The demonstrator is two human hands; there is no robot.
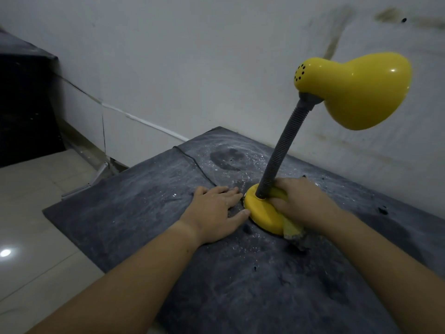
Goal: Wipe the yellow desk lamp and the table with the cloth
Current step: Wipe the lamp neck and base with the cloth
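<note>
Item: lamp point(262, 214), right of centre on the dusty table point(144, 227). Our right hand point(305, 203) clutches the cloth point(292, 230) against its base; left hand point(216, 210) flat alongside, holding nothing. Risk: we shove sideways, top-heavy lamp tips.

A person's two bare forearms reach over a dark table point(144, 225) streaked with pale dust and white specks. The left hand point(214, 210) lies flat on the tabletop, fingertips just beside the round base of a yellow desk lamp point(284, 145). The right hand point(303, 203) grips a yellow cloth point(292, 229) against that base, next to the grey ribbed neck. A black cord point(195, 162) crosses the table towards a white wall point(192, 56).
</note>
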